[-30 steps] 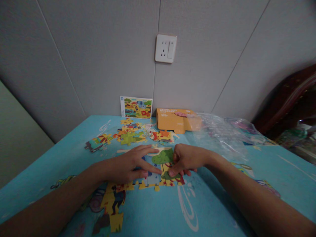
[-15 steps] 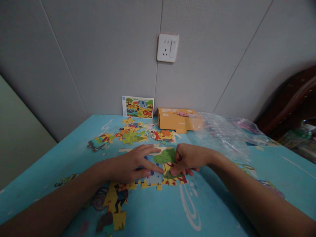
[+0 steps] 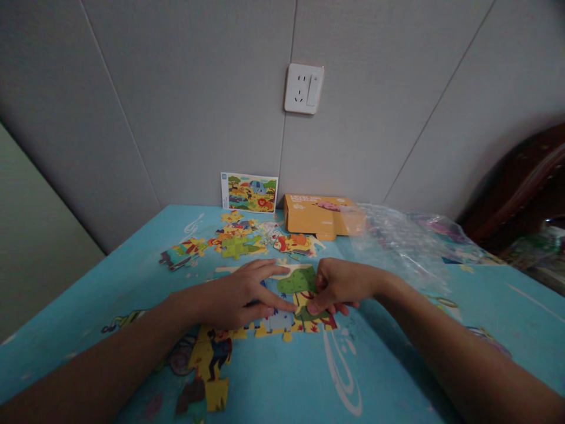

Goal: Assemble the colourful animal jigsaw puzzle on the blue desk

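My left hand [image 3: 247, 293] lies with its fingers spread over a partly joined jigsaw puzzle [image 3: 281, 321], pressing on its blue and yellow pieces. At the puzzle's right edge my right hand [image 3: 342, 285] is closed, with its thumb pressed on a green and yellow puzzle piece [image 3: 309, 314] and its other fingers curled at the edge. Part of the puzzle is hidden beneath both hands. A joined strip [image 3: 217, 359] showing a figure in dark clothes runs toward me below my left wrist.
Loose puzzle pieces [image 3: 238, 246] lie in a cluster beyond my hands. Against the wall stand a picture card [image 3: 252, 193] and an orange box [image 3: 309, 219]. A clear plastic bag [image 3: 397, 241] spreads over the right back of the blue tablecloth [image 3: 282, 383]. A wall socket [image 3: 304, 88] sits above.
The whole view has shifted slightly, so everything sits a little further right. Both hands keep nearly the same pose on the puzzle.
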`<state>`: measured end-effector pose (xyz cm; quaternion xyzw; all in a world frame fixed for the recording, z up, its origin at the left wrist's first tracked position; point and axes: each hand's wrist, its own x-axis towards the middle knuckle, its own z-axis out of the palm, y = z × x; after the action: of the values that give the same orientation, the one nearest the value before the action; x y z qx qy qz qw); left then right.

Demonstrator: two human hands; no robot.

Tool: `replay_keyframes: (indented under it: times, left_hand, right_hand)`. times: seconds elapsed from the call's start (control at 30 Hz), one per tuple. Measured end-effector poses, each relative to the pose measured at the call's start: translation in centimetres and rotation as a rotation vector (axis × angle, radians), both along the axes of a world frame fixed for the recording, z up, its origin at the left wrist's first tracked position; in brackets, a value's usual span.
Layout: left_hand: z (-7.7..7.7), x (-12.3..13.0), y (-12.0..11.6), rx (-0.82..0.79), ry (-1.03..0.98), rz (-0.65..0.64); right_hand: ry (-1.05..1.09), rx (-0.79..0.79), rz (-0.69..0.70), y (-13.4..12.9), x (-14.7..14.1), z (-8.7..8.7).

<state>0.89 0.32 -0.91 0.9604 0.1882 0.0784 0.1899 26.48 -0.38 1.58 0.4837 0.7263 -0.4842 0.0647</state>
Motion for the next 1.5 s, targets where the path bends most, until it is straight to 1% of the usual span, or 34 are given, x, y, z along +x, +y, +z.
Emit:
replay_keyframes:
  times: [0.13, 0.27, 0.5, 0.67, 0.83, 0.93, 1.0, 1.03, 1.13, 1.17, 1.2, 1.23, 1.27, 1.3, 1.33, 1.37, 1.5]
  left_hand:
    - [-0.1, 0.1, 0.1, -0.026, -0.042, 0.03]
    - [-0.2, 0.1, 0.3, -0.024, -0.029, 0.037]
    - [-0.5, 0.0, 0.1, 0.016, -0.025, 0.005]
    - [-0.4, 0.1, -0.1, 0.038, 0.014, 0.0]
    - [0.0, 0.3, -0.3, 0.054, -0.008, 0.002]
    - [0.1, 0.4, -0.3, 0.057, -0.005, 0.0]
    - [0.0, 0.4, -0.3, 0.059, 0.02, 0.002]
    - [0.0, 0.4, -0.3, 0.059, 0.031, 0.003]
    - [-0.2, 0.3, -0.2, 0.059, 0.02, 0.001]
    - [-0.2, 0.2, -0.1, 0.059, 0.007, 0.0]
    - [-0.3, 0.2, -0.1, 0.059, -0.003, -0.002]
    - [-0.3, 0.1, -0.1, 0.058, -0.009, -0.003]
    - [-0.4, 0.1, 0.0, 0.055, -0.013, -0.003]
    - [-0.4, 0.1, 0.0, 0.051, -0.018, 0.001]
    - [-0.4, 0.1, 0.0, 0.045, -0.026, 0.008]
    - [-0.5, 0.1, 0.0, 0.039, -0.037, 0.019]
    - [-0.7, 0.3, 0.3, 0.035, -0.099, 0.105]
  right_hand:
    - [0.01, 0.008, 0.003, -0.1, -0.1, -0.1]
    - [0.012, 0.009, 0.009, -0.2, -0.2, -0.1]
    - [0.014, -0.021, -0.014, -0.3, -0.4, 0.1]
    - [-0.013, 0.024, -0.053, -0.3, -0.6, -0.2]
    - [-0.004, 0.042, -0.045, -0.4, -0.7, -0.4]
    - [0.0, 0.089, -0.041, -0.3, -0.6, -0.2]
    - [0.081, 0.125, -0.063, -0.3, -0.4, 0.2]
    - [0.184, 0.122, -0.084, -0.2, -0.2, 0.4]
    - [0.595, 0.028, -0.146, -0.2, 0.5, 0.8]
    - [0.643, -0.025, -0.126, -0.2, 0.5, 0.8]
    - [0.602, -0.082, -0.081, -0.3, 0.5, 0.8]
    - [0.498, -0.135, -0.027, -0.4, 0.3, 0.7]
    - [0.346, -0.183, 0.036, -0.5, 0.0, 0.5]
    - [0.224, -0.204, 0.067, -0.7, -0.4, 0.3]
    - [0.15, -0.203, 0.076, -0.8, -0.7, 0.1]
    - [0.114, -0.193, 0.082, -0.9, -1.1, 0.0]
    - [0.108, -0.176, 0.112, -1.0, -1.6, -0.5]
